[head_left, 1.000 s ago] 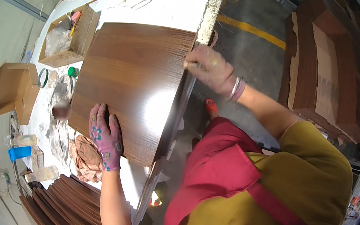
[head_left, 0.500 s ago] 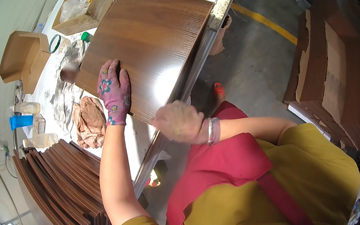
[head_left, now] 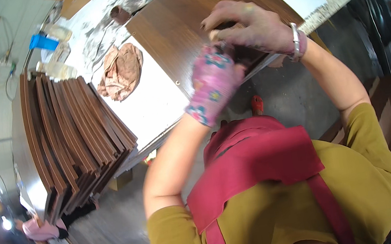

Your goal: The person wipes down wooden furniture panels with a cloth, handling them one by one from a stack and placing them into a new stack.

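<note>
My left hand (head_left: 214, 85) wears a pink glove with flowers on it. It is curled shut at the near edge of the big flat brown wooden board (head_left: 176, 29), and it grips that edge. My right hand (head_left: 247, 26) is bare, with a silver band on the wrist. It rests on top of the board, just beside my left hand, and the two hands touch. The fingers (head_left: 217, 15) of my right hand bend down over something small and pale. I think they hold it, but my hand hides most of it, so I cannot tell what it is.

The board lies flat on the white work table (head_left: 152, 103). Its near edge hangs a bit past the table edge, over the grey floor. A tiny round hole shows near one corner of the board.

A crumpled brown rag (head_left: 122, 71) lies on the table, to the left of the board and not touching it. Farther left, a stack of thin dark brown curved wooden strips (head_left: 73, 135) leans side by side, well apart from my hands. A small blue box (head_left: 44, 42) sits at the far side of the table, near some clear bottles. I wear a mustard yellow shirt and a red apron (head_left: 257, 163).
</note>
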### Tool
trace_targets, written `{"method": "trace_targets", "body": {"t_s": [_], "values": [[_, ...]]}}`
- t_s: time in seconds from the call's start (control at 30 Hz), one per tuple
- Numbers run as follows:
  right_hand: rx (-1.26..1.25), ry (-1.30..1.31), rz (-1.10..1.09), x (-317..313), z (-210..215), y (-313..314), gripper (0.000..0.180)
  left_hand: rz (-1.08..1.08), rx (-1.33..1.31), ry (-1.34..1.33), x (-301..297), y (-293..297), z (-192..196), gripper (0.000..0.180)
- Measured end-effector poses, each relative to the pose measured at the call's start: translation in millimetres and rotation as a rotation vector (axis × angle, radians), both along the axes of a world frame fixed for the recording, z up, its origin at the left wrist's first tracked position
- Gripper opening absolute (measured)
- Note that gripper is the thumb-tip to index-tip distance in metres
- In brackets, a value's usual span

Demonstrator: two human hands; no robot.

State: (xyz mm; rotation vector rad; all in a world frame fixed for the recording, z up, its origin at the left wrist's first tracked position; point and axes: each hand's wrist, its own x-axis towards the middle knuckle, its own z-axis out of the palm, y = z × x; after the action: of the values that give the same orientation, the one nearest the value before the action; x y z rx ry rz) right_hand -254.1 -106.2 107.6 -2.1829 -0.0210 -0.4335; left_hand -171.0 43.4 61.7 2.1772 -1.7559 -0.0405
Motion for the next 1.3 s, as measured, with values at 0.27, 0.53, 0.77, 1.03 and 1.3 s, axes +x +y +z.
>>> {"method": "trace_targets", "body": {"t_s": [0.27,0.53,0.77,1.03,1.3], "values": [[-0.369,0.086,0.864,90,-22,60,0.022,0.285,0.043,-0.331,-54,0,-75,0.056],[-0.662,-0.077,1.059,123,-47,77,0.012,0.483,0.185,0.181,-59,-13,-22,0.059],[-0.551,0.124,1.192,117,-34,70,0.014,0.479,0.223,0.293,-51,-17,-7,0.064],[-0.565,-0.167,0.980,207,-59,19,0.013,0.376,0.142,0.075,-42,-15,-15,0.069],[-0.757,-0.132,0.659,310,-71,-29,0.011,0.354,0.320,0.292,-34,-19,-6,0.073]]}}
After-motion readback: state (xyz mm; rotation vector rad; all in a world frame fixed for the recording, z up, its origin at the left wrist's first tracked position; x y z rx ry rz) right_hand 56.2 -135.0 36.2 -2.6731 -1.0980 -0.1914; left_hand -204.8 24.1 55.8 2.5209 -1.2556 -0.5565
